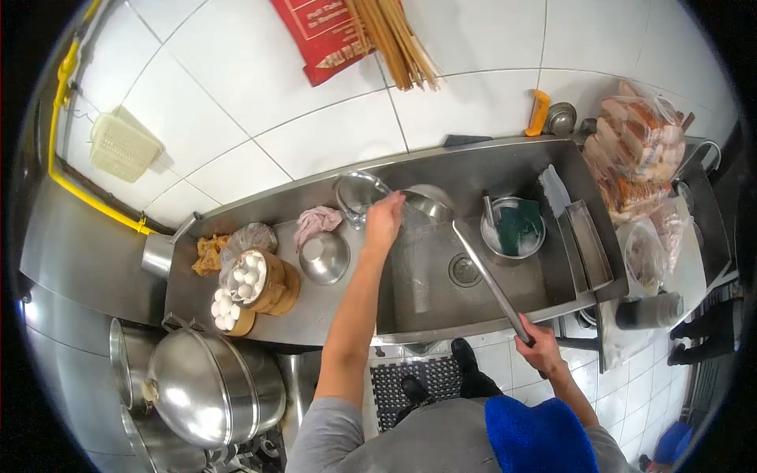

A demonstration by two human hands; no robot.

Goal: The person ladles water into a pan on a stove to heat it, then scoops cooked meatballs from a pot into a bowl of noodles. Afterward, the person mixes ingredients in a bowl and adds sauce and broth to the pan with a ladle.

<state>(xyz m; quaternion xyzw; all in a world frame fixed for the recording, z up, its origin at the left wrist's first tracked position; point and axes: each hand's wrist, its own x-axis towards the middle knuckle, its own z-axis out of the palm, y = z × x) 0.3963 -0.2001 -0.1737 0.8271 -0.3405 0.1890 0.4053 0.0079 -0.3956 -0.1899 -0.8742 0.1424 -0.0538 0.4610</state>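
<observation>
One ladle slanting over the front edge of the sink, bare bottom spreading leftward; right hand's fingers clamping the dark grip, left hand's unclear; steel gleaming.

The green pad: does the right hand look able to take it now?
Probably not: the right hand is closed around the ladle. The green pad itself lies uncovered in the pot, so a free hand could likely get it.

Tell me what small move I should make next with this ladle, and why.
Probably rotate the ladle slightly to rinse more of its bowl: your right hand grips it, the bowl sits over the sink, and your left hand is right beside it, near the faucet.
</observation>
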